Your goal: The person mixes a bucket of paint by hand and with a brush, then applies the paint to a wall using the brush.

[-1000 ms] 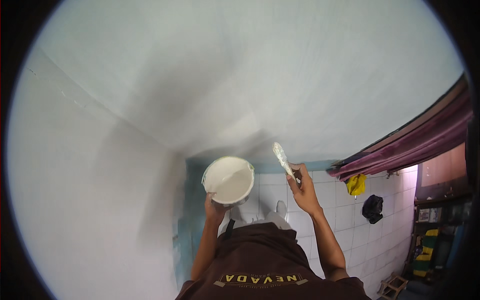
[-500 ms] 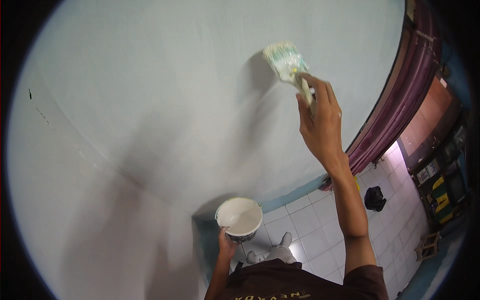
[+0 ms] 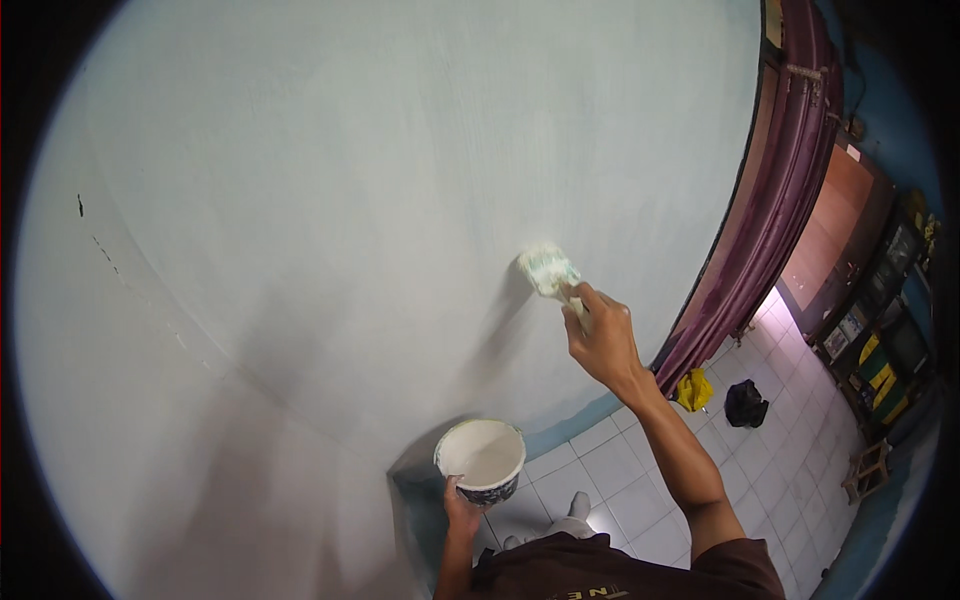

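My right hand [image 3: 606, 338] is closed around the handle of a wide paintbrush [image 3: 550, 272], its bristles and ferrule smeared with white and pale green paint. The bristles are at the pale wall [image 3: 400, 190]; whether they press on it I cannot tell for sure. Low in the middle, my left hand [image 3: 464, 506] grips the near left side of a paint bucket [image 3: 482, 458]. This bucket has a white rim and inside, with a dark patterned outer side. Pale paint coats its inner wall.
A purple curtain [image 3: 765, 185] hangs along the wall's right edge. On the white tiled floor [image 3: 610, 465] lie a yellow bag [image 3: 692, 390] and a black plastic bag [image 3: 746, 404]. A small wooden stool [image 3: 866, 472] stands farther right. Blue-green paint bands the wall's foot.
My right hand has brought the paintbrush down along the wall, and slightly left. The view has shifted, showing more of the yellow bag. My left hand still holds the paint bucket.
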Demonstrator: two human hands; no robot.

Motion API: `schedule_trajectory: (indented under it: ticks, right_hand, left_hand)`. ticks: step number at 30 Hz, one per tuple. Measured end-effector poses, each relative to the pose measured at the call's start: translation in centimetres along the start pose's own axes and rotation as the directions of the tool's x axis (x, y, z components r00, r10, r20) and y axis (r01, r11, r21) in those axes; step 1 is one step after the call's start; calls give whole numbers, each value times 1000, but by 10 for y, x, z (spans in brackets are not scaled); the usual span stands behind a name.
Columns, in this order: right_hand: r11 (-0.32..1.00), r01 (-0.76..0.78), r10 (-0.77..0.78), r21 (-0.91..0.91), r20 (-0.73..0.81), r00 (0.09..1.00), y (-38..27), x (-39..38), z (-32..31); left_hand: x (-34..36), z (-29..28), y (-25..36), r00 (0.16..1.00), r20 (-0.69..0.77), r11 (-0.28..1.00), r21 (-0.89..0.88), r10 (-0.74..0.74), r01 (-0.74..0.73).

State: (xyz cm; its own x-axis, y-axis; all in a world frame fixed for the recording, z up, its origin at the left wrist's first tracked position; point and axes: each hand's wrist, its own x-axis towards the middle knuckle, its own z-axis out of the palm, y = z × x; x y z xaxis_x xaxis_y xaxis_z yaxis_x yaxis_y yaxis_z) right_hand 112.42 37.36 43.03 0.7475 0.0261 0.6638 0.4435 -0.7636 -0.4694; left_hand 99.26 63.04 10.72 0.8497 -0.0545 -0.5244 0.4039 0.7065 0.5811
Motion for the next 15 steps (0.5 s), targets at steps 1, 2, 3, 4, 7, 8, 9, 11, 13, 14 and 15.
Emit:
schedule_trajectory:
  ticks: [1,2,3,4,7,8,9,11,13,14,15]
  right_hand:
    - [999,31,-31,6,-43,999,-2,0,-6]
    - [998,62,-61,10,-86,994,-6,2,-11]
    - [996,91,-93,-19,-166,982,-7,15,-20]
    - [993,106,-114,-46,-228,967,-16,35,-28]
    - [980,189,-195,-56,-403,894,-52,99,-62]
    - [972,225,-234,-70,-421,877,-53,120,-69]
    - [962,261,-270,-82,-439,857,-52,132,-73]
    - [963,253,-267,-92,-445,855,-39,137,-61]
    - [967,240,-253,-84,-440,862,-21,128,-42]
    - [973,224,-224,-51,-418,881,-13,117,-32]
    - [978,205,-208,-49,-386,899,-4,104,-23]
  left_hand:
    - [0,4,2,999,39,1000,-10,14,-13]
    - [0,8,4,999,47,1000,-8,19,-19]
    - [-1,11,6,999,36,1000,-8,19,-19]
    - [-6,12,9,1000,11,1000,-8,16,-15]
    - [-1,3,8,1000,29,1000,-21,-13,13]
    - [2,3,3,999,35,1000,-13,-25,25]
    - [5,2,-2,998,56,999,-34,-11,13]
    - [6,6,-3,997,76,999,-43,3,1]
    - [2,14,-4,999,36,998,-57,4,-2]
    - [0,13,-2,999,34,999,-50,2,0]
    - [-2,12,-2,998,60,998,-59,2,2]
